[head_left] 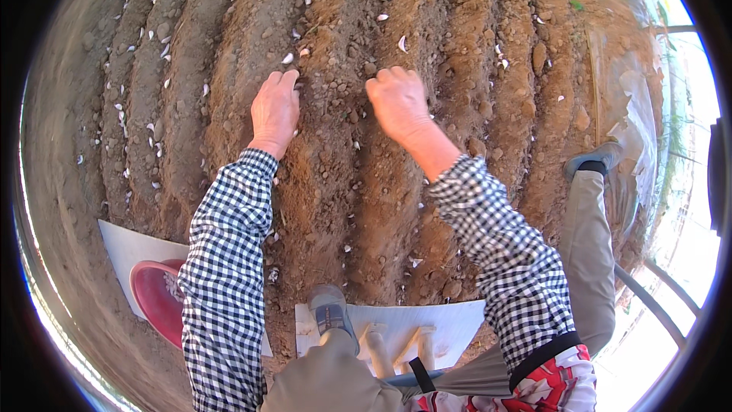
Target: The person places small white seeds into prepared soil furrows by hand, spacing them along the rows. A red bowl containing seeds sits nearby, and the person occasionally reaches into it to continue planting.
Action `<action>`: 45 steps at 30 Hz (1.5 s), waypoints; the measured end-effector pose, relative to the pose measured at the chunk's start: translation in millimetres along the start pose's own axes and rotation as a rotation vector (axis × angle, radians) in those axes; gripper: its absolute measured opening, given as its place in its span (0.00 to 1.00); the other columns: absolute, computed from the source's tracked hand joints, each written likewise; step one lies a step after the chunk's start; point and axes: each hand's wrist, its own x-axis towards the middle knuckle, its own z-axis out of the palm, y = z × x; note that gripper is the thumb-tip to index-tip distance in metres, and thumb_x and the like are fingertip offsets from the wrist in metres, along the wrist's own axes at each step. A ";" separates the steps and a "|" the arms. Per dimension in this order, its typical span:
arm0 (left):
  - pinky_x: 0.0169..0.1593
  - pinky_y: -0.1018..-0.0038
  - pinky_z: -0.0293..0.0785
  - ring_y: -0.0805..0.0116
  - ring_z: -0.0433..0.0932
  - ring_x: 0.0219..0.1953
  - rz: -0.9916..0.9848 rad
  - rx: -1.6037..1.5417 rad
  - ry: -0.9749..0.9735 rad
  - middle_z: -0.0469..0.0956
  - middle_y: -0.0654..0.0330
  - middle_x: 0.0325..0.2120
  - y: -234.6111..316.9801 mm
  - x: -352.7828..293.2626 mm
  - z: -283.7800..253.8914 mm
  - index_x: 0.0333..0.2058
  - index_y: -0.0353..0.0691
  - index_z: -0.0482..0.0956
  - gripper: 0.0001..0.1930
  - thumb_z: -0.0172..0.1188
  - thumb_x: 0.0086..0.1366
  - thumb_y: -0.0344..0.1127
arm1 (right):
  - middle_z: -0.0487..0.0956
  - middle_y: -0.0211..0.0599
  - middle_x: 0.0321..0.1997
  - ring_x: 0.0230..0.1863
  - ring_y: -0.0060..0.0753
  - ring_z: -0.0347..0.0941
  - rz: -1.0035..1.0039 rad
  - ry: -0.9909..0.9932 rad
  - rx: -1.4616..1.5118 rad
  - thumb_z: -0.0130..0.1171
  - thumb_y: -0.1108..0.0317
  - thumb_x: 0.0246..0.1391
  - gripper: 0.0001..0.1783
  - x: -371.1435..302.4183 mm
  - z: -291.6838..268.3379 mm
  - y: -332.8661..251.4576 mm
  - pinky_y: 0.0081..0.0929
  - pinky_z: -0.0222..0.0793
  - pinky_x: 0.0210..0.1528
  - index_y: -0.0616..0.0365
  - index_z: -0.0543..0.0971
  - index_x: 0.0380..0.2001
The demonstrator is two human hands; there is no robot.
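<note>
My left hand (274, 112) is low over a furrow, knuckles up and fingers curled down toward the soil. A pale garlic clove (287, 58) lies just beyond its fingertips. Over the neighbouring furrow to the right, my right hand (400, 103) is closed, its fingers bent under the palm. Whatever either hand may hold is hidden beneath its fingers. Ahead of the right hand, another garlic clove (402, 43) rests on the soil. Many more cloves are scattered along the furrows at both sides and farther ahead.
A red bowl (156, 301) with pale cloves inside stands on a white board (122, 248) at lower left. Between my feet, a second white board (457, 324) carries wooden legs (377, 347). My right shoe (598, 156) is by plastic sheeting (637, 118); my left shoe (332, 311) is at that board's edge.
</note>
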 end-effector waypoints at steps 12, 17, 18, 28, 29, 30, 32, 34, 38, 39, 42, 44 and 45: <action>0.44 0.56 0.75 0.48 0.77 0.42 -0.027 0.061 -0.208 0.72 0.54 0.38 1.7 10.4 -4.7 0.44 0.45 0.78 0.10 0.59 0.64 0.30 | 0.82 0.33 0.36 0.46 0.37 0.75 0.133 0.160 -0.069 0.58 0.62 0.60 0.08 44.6 -3.2 66.7 0.41 0.64 0.50 0.52 0.83 0.34; 0.45 0.57 0.75 0.48 0.77 0.42 -0.072 -0.001 -0.168 0.72 0.55 0.39 -1.8 7.8 -5.3 0.43 0.43 0.77 0.10 0.61 0.62 0.29 | 0.82 0.35 0.35 0.46 0.41 0.75 0.108 0.184 0.159 0.57 0.63 0.61 0.09 42.8 1.8 64.9 0.43 0.65 0.50 0.52 0.83 0.31; 0.45 0.57 0.75 0.49 0.77 0.41 -0.051 -0.011 -0.122 0.73 0.55 0.37 -2.9 6.7 -4.3 0.42 0.42 0.77 0.09 0.61 0.62 0.28 | 0.82 0.35 0.35 0.46 0.42 0.75 0.108 0.189 0.252 0.57 0.64 0.61 0.09 39.4 1.1 60.6 0.43 0.65 0.50 0.51 0.84 0.31; 0.43 0.62 0.76 0.60 0.79 0.37 -0.179 -0.189 0.005 0.77 0.58 0.35 -15.3 -1.9 -24.4 0.34 0.38 0.79 0.04 0.64 0.60 0.26 | 0.81 0.30 0.33 0.46 0.36 0.74 -0.013 0.134 0.089 0.62 0.65 0.55 0.05 43.6 8.7 22.9 0.38 0.64 0.49 0.48 0.86 0.29; 0.43 0.63 0.76 0.60 0.78 0.37 -0.136 -0.134 -0.003 0.76 0.59 0.35 -16.2 -3.1 -26.7 0.35 0.38 0.79 0.04 0.64 0.61 0.27 | 0.81 0.31 0.34 0.47 0.35 0.73 -0.007 0.153 0.128 0.62 0.65 0.54 0.05 46.8 -6.3 17.4 0.38 0.64 0.50 0.49 0.87 0.29; 0.43 0.61 0.77 0.57 0.79 0.38 -0.078 -0.038 -0.044 0.76 0.57 0.36 -16.8 -4.1 -28.7 0.36 0.40 0.81 0.05 0.65 0.62 0.31 | 0.81 0.29 0.36 0.47 0.34 0.73 -0.002 0.221 0.177 0.61 0.65 0.56 0.06 53.1 -16.8 10.2 0.38 0.63 0.50 0.48 0.87 0.31; 0.43 0.59 0.77 0.54 0.80 0.39 -0.090 0.054 -0.098 0.76 0.55 0.37 -8.6 -2.5 -21.8 0.37 0.41 0.81 0.05 0.64 0.62 0.32 | 0.80 0.27 0.37 0.47 0.33 0.73 -0.072 0.203 0.147 0.63 0.61 0.55 0.07 70.5 -39.2 -10.9 0.38 0.64 0.50 0.47 0.86 0.32; 0.42 0.56 0.78 0.50 0.81 0.41 -0.096 0.118 -0.155 0.76 0.52 0.39 -3.6 6.0 -11.4 0.36 0.41 0.82 0.05 0.64 0.61 0.32 | 0.80 0.26 0.37 0.48 0.32 0.73 -0.133 0.153 0.039 0.62 0.60 0.55 0.08 90.2 -45.1 -34.9 0.38 0.64 0.50 0.46 0.87 0.33; 0.43 0.56 0.78 0.49 0.81 0.42 -0.129 0.226 -0.299 0.77 0.52 0.40 -1.2 20.1 -6.3 0.35 0.39 0.82 0.05 0.62 0.59 0.29 | 0.81 0.29 0.41 0.50 0.33 0.74 -0.142 0.029 -0.012 0.56 0.61 0.59 0.11 120.2 -24.0 -65.8 0.39 0.61 0.52 0.40 0.88 0.36; 0.43 0.56 0.78 0.49 0.81 0.42 -0.136 0.213 -0.307 0.77 0.52 0.40 1.4 21.5 -8.2 0.34 0.39 0.82 0.05 0.63 0.59 0.30 | 0.81 0.29 0.41 0.49 0.33 0.74 -0.149 0.027 -0.001 0.57 0.61 0.59 0.10 122.1 -18.6 -64.2 0.40 0.62 0.52 0.40 0.88 0.36; 0.45 0.56 0.77 0.50 0.81 0.42 -0.160 0.127 -0.310 0.78 0.53 0.39 0.2 23.2 -9.4 0.34 0.37 0.82 0.06 0.64 0.59 0.31 | 0.80 0.30 0.41 0.47 0.34 0.75 -0.121 0.052 0.056 0.58 0.59 0.60 0.10 121.9 -19.8 -56.7 0.40 0.66 0.51 0.42 0.87 0.37; 0.45 0.58 0.77 0.53 0.81 0.42 -0.195 0.041 -0.292 0.79 0.55 0.38 -17.6 16.1 -16.5 0.35 0.36 0.83 0.07 0.65 0.60 0.32 | 0.79 0.29 0.39 0.43 0.30 0.75 -0.075 0.059 0.144 0.59 0.55 0.64 0.12 111.7 -37.3 -43.1 0.37 0.73 0.48 0.46 0.87 0.39; 0.42 0.61 0.77 0.58 0.81 0.39 -0.320 -0.163 -0.282 0.80 0.57 0.36 -17.7 13.7 -23.9 0.35 0.36 0.83 0.08 0.66 0.61 0.34 | 0.79 0.29 0.39 0.41 0.26 0.75 -0.025 0.165 0.327 0.59 0.54 0.64 0.12 101.8 -40.2 -23.5 0.32 0.74 0.45 0.46 0.87 0.40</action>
